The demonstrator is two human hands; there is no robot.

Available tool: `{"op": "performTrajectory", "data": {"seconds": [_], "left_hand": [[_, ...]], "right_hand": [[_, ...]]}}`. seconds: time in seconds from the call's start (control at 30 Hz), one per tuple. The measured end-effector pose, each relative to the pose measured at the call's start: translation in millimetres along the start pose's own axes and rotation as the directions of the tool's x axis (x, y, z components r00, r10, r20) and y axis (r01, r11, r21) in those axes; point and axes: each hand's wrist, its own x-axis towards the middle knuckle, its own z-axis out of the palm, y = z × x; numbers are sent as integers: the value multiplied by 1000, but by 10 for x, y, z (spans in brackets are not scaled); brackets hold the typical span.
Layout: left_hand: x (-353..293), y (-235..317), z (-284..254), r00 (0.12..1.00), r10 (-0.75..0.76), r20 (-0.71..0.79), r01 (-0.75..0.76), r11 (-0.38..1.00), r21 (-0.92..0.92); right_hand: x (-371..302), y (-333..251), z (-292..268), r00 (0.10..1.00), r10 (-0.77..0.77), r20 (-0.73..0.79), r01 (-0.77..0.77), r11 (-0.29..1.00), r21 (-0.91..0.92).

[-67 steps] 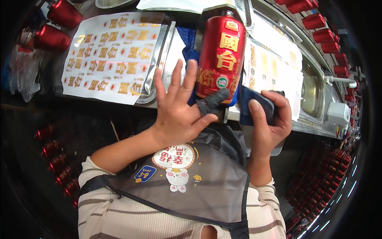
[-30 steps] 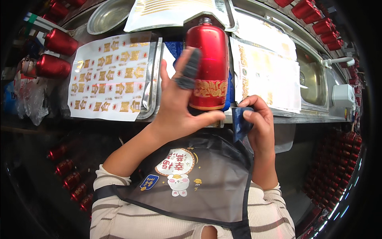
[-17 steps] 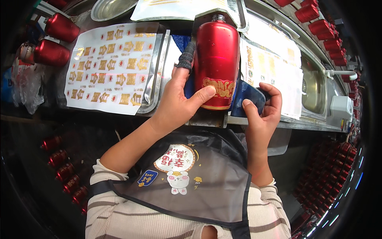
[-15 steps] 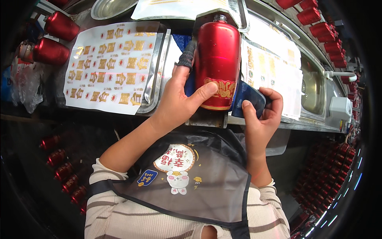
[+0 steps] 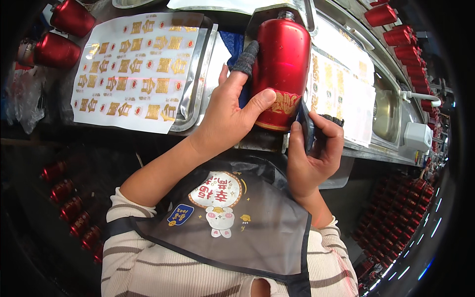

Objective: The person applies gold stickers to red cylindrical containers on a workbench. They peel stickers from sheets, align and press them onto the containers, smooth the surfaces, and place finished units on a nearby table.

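A shiny red bottle (image 5: 283, 59) lies in front of me with its neck pointing away, a band of gold decoration (image 5: 286, 103) round its lower part. My left hand (image 5: 232, 101) grips it from the left, thumb on the gold band; a dark knitted finger cover (image 5: 246, 59) is on one finger. In my right hand (image 5: 316, 148) is a thin dark blue scraper (image 5: 308, 126), pinched between thumb and fingers. Its edge meets the bottle's right side at the gold band. The scraper appears nearly edge-on.
Left of the bottle, a white sheet of gold decals (image 5: 133, 69) lies over a metal tray (image 5: 200, 84). More printed sheets (image 5: 354, 94) lie on the right, beside a sink (image 5: 385, 111) with a tap (image 5: 420, 96). Red bottles stand at the back left (image 5: 57, 49) and at lower right (image 5: 396, 222).
The scraper has turned from showing its broad face to nearly edge-on, against the bottle's side. The bottle has rolled a little, so its gold pattern sits further right. My right hand has moved lower.
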Motion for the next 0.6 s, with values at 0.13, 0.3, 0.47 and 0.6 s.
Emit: {"op": "performTrajectory", "data": {"seconds": [0.13,0.3,0.47,0.6], "left_hand": [[-10,-34,59,993,-38,-108,28,995,-96],[-21,-81,12,987,-80,-137,46,971,-234],[-45,22,-48,977,-173,-125,107,905,-412],[6,49,-40,970,-228,-81,150,832,-534]], "right_hand": [[98,-115,159,945,-321,62,327,930,-166],[117,-146,-76,935,-310,172,330,939,-100],[307,-136,-64,920,-316,231,362,910,-200],[181,-172,149,670,-556,491,624,781,33]]}}
